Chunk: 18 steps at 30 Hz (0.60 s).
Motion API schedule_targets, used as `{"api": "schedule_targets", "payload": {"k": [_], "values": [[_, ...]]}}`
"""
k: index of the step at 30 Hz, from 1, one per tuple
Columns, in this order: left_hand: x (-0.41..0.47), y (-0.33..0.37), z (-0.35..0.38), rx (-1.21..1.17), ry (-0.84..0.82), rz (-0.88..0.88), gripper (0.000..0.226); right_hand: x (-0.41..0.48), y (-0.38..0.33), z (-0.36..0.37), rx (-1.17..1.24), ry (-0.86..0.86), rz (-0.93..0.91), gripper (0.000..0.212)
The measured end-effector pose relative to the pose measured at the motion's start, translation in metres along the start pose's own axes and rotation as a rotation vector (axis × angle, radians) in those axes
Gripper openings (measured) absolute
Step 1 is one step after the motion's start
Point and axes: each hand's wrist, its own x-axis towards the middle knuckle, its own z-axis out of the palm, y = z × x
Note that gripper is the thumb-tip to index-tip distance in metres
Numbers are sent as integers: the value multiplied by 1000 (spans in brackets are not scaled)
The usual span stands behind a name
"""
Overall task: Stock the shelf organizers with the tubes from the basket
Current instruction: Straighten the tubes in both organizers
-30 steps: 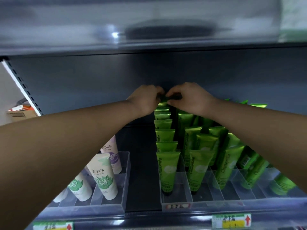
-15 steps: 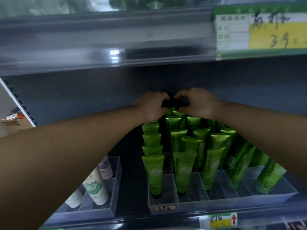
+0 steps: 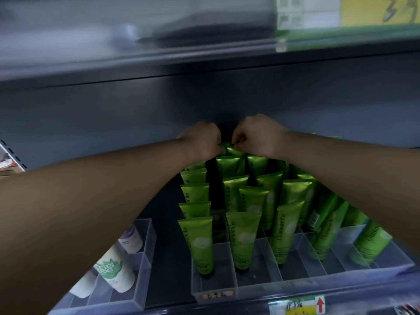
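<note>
Several green tubes (image 3: pixel 243 237) stand cap-down in rows inside a clear shelf organizer (image 3: pixel 256 276). Both my arms reach deep to the back of the shelf. My left hand (image 3: pixel 201 140) and my right hand (image 3: pixel 256 135) have curled fingers and pinch the top edge of a green tube (image 3: pixel 229 148) at the rear of the second row. The tube's body is mostly hidden by the rows in front. The basket is out of sight.
A second clear organizer (image 3: pixel 145 258) at the lower left holds white tubes (image 3: pixel 113 271). The shelf above (image 3: pixel 159 53) hangs low over my hands, with a green and yellow price tag (image 3: pixel 345 17) on it. A price label (image 3: pixel 297 305) sits on the front rail.
The view has shifted, so the organizer sits further left and lower in frame. My hands have stayed together at the back of the rows, still pinching the rear tube's top.
</note>
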Motion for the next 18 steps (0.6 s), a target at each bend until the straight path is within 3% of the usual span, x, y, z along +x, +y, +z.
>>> {"api": "schedule_targets", "payload": {"k": [4, 6, 18], "values": [[3, 1, 0, 1, 1, -28, 29, 3, 0, 6, -70, -3, -31, 13], [5, 1, 0, -15, 2, -26, 19, 4, 1, 7, -68, 13, -35, 12], [8, -2, -4, -57, 50, -29, 16, 7, -4, 11, 78, 48, -45, 8]]}}
